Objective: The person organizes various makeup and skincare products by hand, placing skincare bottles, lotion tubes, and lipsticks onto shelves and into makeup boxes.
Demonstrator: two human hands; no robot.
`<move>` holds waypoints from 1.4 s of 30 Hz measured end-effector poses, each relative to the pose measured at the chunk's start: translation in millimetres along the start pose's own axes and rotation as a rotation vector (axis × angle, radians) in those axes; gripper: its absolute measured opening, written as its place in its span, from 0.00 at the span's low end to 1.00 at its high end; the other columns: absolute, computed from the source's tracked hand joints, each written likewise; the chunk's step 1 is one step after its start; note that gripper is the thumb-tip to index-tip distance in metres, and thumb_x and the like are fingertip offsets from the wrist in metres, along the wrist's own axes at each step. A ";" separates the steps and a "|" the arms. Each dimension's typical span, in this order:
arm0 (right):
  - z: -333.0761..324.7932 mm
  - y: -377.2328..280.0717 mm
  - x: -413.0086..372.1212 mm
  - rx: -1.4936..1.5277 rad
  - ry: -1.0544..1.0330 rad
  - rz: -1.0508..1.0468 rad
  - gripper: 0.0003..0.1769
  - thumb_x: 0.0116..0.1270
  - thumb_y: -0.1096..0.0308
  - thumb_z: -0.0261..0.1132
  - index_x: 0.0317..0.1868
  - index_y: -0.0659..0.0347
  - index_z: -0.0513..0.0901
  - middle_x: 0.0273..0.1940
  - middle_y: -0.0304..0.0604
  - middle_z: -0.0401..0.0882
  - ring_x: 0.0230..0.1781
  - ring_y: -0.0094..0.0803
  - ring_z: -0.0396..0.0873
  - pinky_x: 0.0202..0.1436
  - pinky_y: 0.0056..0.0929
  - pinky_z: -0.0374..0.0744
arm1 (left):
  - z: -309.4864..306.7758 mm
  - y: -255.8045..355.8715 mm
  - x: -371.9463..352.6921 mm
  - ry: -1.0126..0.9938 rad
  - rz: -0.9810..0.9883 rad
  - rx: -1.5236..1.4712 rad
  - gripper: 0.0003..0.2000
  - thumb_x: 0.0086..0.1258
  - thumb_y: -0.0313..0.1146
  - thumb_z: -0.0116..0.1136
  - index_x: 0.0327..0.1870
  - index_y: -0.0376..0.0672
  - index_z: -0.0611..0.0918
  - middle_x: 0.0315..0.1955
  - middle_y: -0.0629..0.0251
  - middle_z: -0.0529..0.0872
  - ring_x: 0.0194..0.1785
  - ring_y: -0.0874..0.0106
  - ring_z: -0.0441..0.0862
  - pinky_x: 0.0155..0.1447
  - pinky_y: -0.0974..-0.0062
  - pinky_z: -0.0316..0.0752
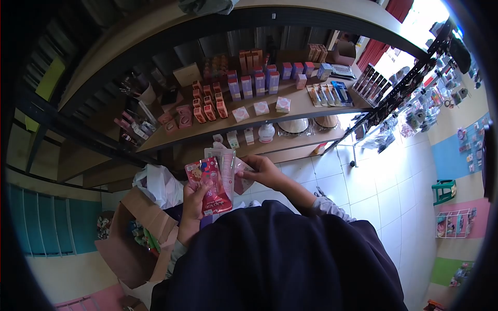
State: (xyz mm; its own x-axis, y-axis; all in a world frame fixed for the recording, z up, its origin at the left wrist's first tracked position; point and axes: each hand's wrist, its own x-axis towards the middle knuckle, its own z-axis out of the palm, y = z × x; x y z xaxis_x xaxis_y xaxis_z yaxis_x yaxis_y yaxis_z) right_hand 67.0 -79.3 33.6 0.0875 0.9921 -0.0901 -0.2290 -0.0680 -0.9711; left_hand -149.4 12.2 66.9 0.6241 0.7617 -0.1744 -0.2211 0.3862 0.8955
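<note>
My left hand [194, 201] is closed on a red blister-card pack [215, 199] with a cartoon figure and white lettering, the thumb lying across its front. Against the right side of that card stands a clear plastic pack with a pale pink front [227, 173]; how it is held is partly hidden. My right hand [263, 173] pinches a small pale pink packet [241, 179] right beside the clear pack. Both hands are held in front of the shelf's lower edge. The packs overlap, so their exact number does not show.
Ahead, a wooden shelf [306, 111] carries purple boxes [259, 84], small orange-red boxes [209, 111] and carded pens [321, 95]. An open cardboard box [122, 249] and a white plastic bag [158, 184] stand at lower left. Tiled floor and a green stool [444, 191] lie to the right.
</note>
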 end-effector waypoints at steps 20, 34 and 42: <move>6.3 12.6 -9.9 0.362 0.417 -0.076 0.14 0.67 0.69 0.65 0.49 0.62 0.73 0.42 0.36 0.79 0.42 0.21 0.76 0.48 0.24 0.75 | -7.8 -24.4 -8.0 0.183 -0.019 -0.242 0.20 0.64 0.28 0.59 0.58 0.39 0.72 0.46 0.63 0.81 0.46 0.71 0.82 0.51 0.70 0.80; -80.3 -51.3 -7.0 -0.868 0.122 -0.526 0.16 0.61 0.71 0.67 0.50 0.60 0.80 0.46 0.48 0.75 0.45 0.45 0.77 0.46 0.38 0.79 | 120.5 -88.4 77.7 0.176 -0.051 -0.207 0.10 0.70 0.29 0.55 0.50 0.40 0.74 0.39 0.66 0.80 0.41 0.76 0.81 0.44 0.75 0.78; -137.2 -40.9 -1.9 -0.909 0.247 -0.576 0.31 0.53 0.63 0.74 0.56 0.62 0.73 0.48 0.53 0.75 0.49 0.50 0.76 0.53 0.38 0.77 | 159.2 -100.3 92.3 0.252 0.009 -0.154 0.11 0.69 0.28 0.56 0.51 0.38 0.75 0.44 0.64 0.81 0.44 0.76 0.81 0.46 0.74 0.78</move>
State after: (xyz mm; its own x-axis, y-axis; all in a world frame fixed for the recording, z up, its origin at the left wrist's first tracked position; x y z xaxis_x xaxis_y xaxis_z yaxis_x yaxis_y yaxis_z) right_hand 209.2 -92.9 43.1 0.1665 0.8588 0.4846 0.6979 0.2445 -0.6732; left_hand 49.7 -39.1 26.2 0.4203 0.8631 -0.2802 -0.3492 0.4388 0.8279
